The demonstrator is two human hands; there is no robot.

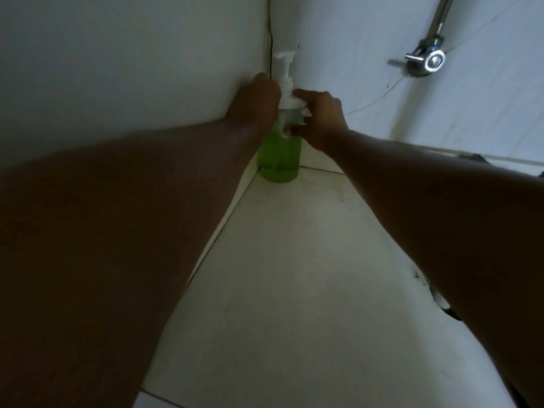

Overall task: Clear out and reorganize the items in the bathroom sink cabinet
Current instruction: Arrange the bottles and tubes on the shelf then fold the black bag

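Observation:
A clear pump bottle of green liquid (279, 160) with a white pump head stands upright in the far left corner of the cabinet floor (294, 260). My left hand (256, 107) wraps the bottle's shoulder from the left, pressed close to the side wall. My right hand (321, 113) holds the bottle's neck from the right, fingers curled at the white collar. Both forearms reach in from the front.
The white left wall (117, 69) and back wall (368, 39) meet right behind the bottle. A chrome valve with its pipe (428, 60) sticks out of the back wall at upper right. A dark hole or stain (438, 298) marks the floor on the right.

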